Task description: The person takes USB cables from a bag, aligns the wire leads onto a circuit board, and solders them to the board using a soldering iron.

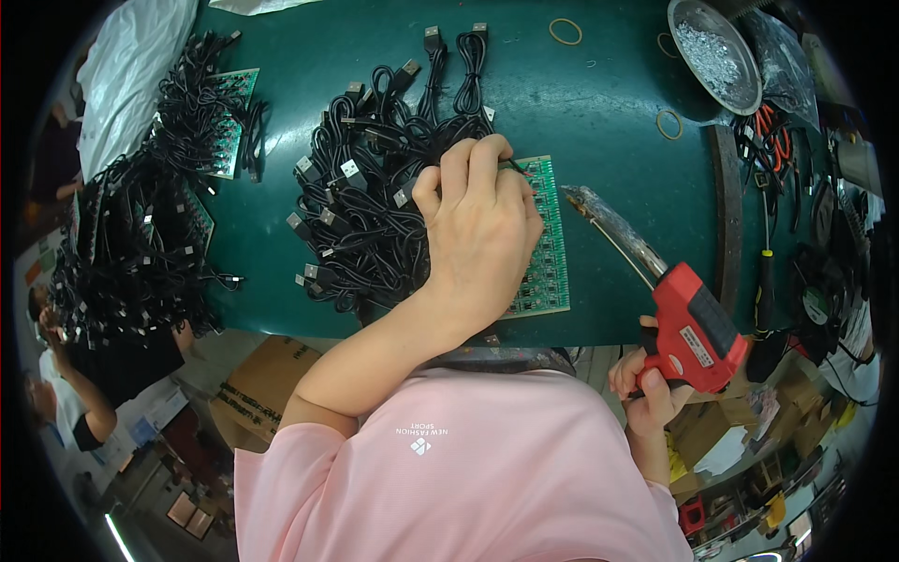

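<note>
My left hand (482, 220) reaches over a pile of black USB cables (361, 211), its fingers bent downward beside a green circuit board panel (552, 258). A dark cable end with a red wire shows beside the fingertips at the board's upper edge; the pinch itself is hidden beneath the hand. My right hand (655, 389) is wrapped round the handle of a red soldering gun (698, 332). The gun's long metal nose points up and left, with its tip (569, 192) just right of the board and apart from it.
More cables on green boards (140, 244) are heaped at the left, beside a white plastic bag (131, 75). A metal bowl of shiny bits (716, 61), a dark bar (726, 215) and a screwdriver (766, 281) lie at the right. Rubber bands (565, 32) dot the green table. People work at far left.
</note>
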The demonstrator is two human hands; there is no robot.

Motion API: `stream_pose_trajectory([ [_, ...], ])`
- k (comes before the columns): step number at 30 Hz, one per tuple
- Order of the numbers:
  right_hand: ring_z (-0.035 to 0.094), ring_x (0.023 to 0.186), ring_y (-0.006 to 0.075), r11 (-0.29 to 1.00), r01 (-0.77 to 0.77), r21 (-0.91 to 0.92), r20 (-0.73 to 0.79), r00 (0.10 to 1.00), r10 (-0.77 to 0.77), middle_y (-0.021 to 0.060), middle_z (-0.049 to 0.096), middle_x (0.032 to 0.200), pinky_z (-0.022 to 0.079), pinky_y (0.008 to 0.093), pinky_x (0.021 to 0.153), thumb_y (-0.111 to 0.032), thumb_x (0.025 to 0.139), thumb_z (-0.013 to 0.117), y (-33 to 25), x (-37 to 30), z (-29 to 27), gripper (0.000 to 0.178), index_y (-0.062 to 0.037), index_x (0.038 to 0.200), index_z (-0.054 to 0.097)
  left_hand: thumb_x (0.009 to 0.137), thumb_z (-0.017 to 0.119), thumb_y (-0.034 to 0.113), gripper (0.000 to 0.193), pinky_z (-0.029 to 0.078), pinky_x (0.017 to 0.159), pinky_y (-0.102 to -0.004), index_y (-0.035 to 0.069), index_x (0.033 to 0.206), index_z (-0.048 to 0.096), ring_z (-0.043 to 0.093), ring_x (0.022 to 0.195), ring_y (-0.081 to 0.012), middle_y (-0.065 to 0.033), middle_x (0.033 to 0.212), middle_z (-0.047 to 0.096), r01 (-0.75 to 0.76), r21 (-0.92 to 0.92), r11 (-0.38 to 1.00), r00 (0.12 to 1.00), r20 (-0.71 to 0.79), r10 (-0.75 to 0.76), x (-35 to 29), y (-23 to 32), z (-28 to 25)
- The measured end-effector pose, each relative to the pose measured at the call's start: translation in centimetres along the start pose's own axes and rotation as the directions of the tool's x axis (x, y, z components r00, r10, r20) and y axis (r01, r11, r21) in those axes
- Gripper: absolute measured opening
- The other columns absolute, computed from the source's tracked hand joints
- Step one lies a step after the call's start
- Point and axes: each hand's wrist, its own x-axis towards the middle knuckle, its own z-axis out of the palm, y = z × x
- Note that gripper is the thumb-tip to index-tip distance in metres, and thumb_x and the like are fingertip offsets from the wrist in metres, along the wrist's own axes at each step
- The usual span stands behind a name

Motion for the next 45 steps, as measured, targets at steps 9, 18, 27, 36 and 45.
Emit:
stream_pose_trajectory([
  [9,0.04,0.038,0.0119,1.0,0.008,-0.001,-0.043,0.999,-0.008,0.006,0.046,0.053,0.039,0.027,0.039,-0.023,0.089,0.057,0.2,-0.1,0.1,0.057,0.0176,0.124,0.038,0.067,0.073,0.006,0.019,0.026,0.089,-0.0403,0.009,0.083,0.064,0.048,0.107,-0.0264,-0.0049,0.109,0.054,-0.014,-0.034,0.999,1.0,-0.012,0.013,-0.2,-0.2,-0.3],
  [18,0.041,0.042,0.0116,0.998,-0.055,0.04,-0.044,0.997,0.057,0.0057,0.047,0.055,0.039,0.0273,0.044,-0.022,0.088,0.059,-0.1,-0.4,-0.3,0.058,0.0143,0.127,0.039,0.072,0.072,0.005,0.018,0.027,0.089,-0.0417,0.01,0.088,0.063,0.047,0.109,-0.0266,-0.0052,0.11,0.053,-0.084,0.005,0.996,0.995,0.05,0.083,0.2,-0.4,-0.8],
  [27,0.043,0.047,0.0115,0.992,-0.1,0.078,-0.027,0.994,0.103,0.0061,0.05,0.058,0.039,0.027,0.049,-0.017,0.086,0.061,-0.1,-0.7,-0.4,0.056,0.0116,0.13,0.039,0.076,0.069,0.004,0.014,0.025,0.089,-0.0424,0.009,0.088,0.063,0.046,0.11,-0.0269,-0.0065,0.113,0.052,-0.127,-0.029,0.991,0.98,0.147,0.13,0.4,-0.6,-1.0],
  [36,0.045,0.048,0.0115,0.992,-0.107,0.072,0.026,0.994,0.106,0.0051,0.051,0.061,0.037,0.0262,0.048,-0.015,0.085,0.062,0.6,-1.4,-0.8,0.052,0.0108,0.126,0.043,0.074,0.07,0.005,0.013,0.025,0.088,-0.0412,0.008,0.084,0.062,0.046,0.109,-0.0238,-0.0041,0.11,0.052,-0.118,-0.063,0.991,0.984,0.123,0.125,0.4,-0.8,-0.5],
  [45,0.041,0.042,0.0133,0.996,-0.089,0.019,0.022,0.996,0.089,0.0056,0.045,0.053,0.036,0.0273,0.042,-0.024,0.088,0.059,1.1,-1.4,-0.5,0.045,0.0084,0.113,0.04,0.072,0.071,0.005,0.014,0.025,0.087,-0.0408,0.007,0.082,0.061,0.046,0.107,-0.0234,-0.0043,0.109,0.052,-0.102,-0.067,0.993,0.987,0.115,0.109,0.3,-0.7,-0.5],
])
